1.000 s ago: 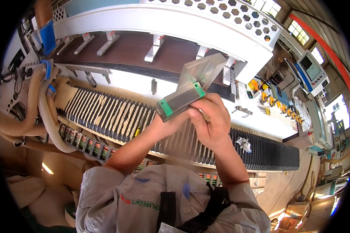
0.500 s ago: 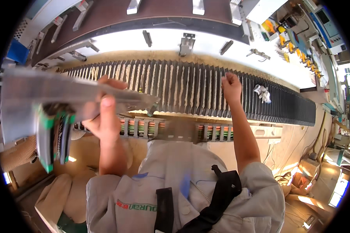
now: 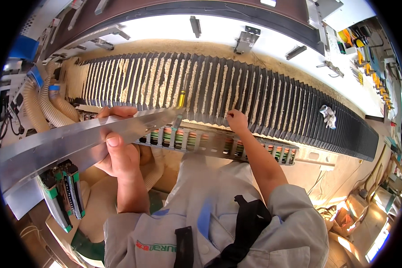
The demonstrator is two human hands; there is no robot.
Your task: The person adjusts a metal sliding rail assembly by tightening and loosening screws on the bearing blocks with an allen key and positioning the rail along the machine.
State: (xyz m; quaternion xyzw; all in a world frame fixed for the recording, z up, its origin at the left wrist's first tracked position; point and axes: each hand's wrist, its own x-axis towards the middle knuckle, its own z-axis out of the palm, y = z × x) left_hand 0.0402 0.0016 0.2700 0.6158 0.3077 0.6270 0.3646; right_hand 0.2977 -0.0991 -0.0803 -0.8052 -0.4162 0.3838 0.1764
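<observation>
Close to my chest, my left hand (image 3: 118, 154) is closed around a long metal rail (image 3: 76, 140) with green-ended blocks (image 3: 62, 196) hanging under it. Further out, my right hand (image 3: 237, 121) touches the black ribbed cover (image 3: 272, 96) with bent fingers, holding nothing.

Shiny silver metal strip (image 3: 76, 138), black ribbed bellows cover (image 3: 236, 89), possibly green-edged rail blocks (image 3: 62, 196), grey jacket (image 3: 201, 223).

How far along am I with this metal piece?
Looks done: the metal strip with green-ended parts is off the machine, gripped in your left hand. In hand: your right hand touches the black slatted cover. Left: the strip isn't set down anywhere yet.
</observation>
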